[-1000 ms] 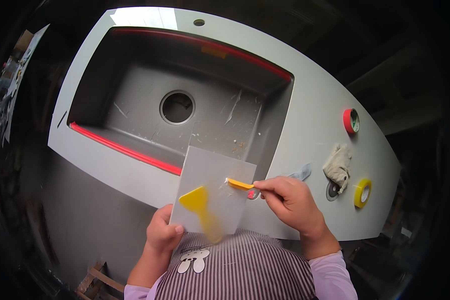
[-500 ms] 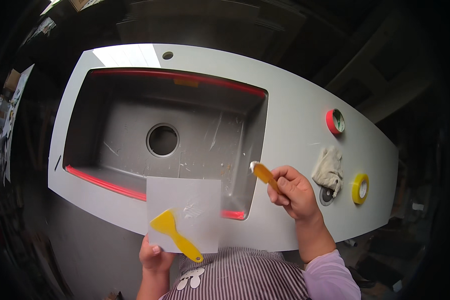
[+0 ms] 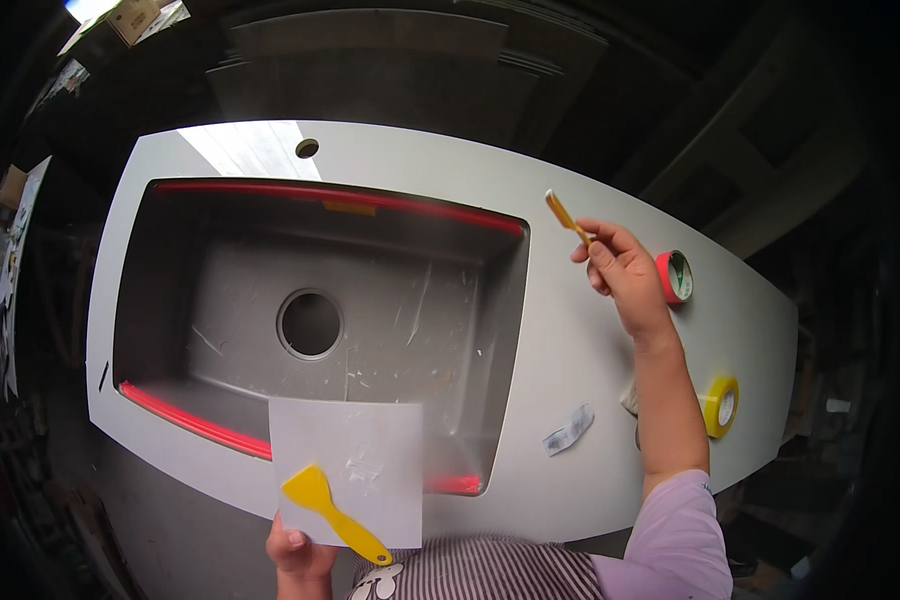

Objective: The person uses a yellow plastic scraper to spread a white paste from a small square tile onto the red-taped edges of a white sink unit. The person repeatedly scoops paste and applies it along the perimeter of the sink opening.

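Over the tabletop (image 3: 560,350) right of the sink (image 3: 320,310), right hand (image 3: 625,270) fingers pinch a stick (image 3: 567,217), left hand (image 3: 300,550) grips board (image 3: 355,470) with scraper (image 3: 332,512); likely applying filler next.

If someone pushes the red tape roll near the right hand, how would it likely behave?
The red tape roll appears to lie flat on the grey countertop, so a push would probably slide it rather than roll it. It is a hollow ring, so it is likely light. Set on edge, it could roll easily.
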{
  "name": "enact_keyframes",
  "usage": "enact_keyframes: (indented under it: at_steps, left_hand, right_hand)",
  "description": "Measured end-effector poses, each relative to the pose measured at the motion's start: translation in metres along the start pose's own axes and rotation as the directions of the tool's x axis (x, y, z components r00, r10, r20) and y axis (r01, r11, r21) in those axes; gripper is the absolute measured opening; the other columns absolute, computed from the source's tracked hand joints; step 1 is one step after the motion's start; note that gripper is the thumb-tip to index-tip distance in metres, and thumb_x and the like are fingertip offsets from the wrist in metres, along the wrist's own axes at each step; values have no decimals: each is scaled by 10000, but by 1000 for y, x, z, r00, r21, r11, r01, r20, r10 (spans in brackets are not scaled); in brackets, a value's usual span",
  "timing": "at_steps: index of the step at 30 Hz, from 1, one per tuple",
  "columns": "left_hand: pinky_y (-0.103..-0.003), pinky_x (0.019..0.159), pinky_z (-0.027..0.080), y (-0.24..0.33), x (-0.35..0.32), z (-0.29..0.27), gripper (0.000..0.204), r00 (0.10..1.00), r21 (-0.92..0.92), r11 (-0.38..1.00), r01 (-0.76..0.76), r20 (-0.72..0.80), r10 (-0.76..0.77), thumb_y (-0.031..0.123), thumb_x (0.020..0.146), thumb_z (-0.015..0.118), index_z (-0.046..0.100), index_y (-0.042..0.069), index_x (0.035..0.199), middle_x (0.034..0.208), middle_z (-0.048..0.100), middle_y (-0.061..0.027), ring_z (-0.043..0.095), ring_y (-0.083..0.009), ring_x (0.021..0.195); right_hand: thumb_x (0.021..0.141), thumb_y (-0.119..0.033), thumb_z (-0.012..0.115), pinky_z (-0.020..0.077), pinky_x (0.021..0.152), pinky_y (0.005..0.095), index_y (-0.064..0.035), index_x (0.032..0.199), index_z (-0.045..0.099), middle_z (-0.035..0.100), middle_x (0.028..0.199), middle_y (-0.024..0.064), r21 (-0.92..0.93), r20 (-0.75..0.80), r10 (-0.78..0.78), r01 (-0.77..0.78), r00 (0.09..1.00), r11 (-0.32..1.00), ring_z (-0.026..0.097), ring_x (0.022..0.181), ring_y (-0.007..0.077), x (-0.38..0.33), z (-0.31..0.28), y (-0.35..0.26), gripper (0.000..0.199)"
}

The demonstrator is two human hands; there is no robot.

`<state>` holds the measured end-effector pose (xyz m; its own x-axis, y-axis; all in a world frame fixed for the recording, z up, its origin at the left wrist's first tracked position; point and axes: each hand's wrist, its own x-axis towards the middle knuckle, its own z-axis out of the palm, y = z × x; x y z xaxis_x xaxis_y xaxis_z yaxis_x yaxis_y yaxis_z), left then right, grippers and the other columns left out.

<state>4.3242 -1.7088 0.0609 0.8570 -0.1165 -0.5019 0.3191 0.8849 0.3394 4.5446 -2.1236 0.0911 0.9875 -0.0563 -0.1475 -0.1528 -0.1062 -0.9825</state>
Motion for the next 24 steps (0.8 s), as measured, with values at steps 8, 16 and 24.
enact_keyframes:
  at_steps: [8,16,24]
  left_hand:
    - [-490,1095,385,-3,22,10,800,998,-12,1000,29,-56,-29,103,652,672,388,-85,1376,1326,537,-213,509,-376,1255]
    - [-520,1086,393,-6,34,8,781,995,30,997,70,-78,-68,118,666,636,397,-52,1390,1345,532,-222,524,-386,1241]
    - [-507,1087,392,-9,37,5,766,987,23,995,100,-131,-96,112,647,643,418,-63,1359,1309,553,-212,538,-384,1216]
  right_hand:
    - [953,-36,556,501,741,235,-34,1196,639,655,999,49,-412,41,-162,164,986,896,608,844,109,41,7,13,257]
    - [876,-32,625,519,713,333,-99,1086,686,641,892,95,-752,230,-306,368,924,547,638,797,263,56,25,23,228]
    - [867,-32,626,514,663,354,-112,1072,686,619,848,90,-774,242,-367,407,898,486,623,749,271,59,28,36,229]
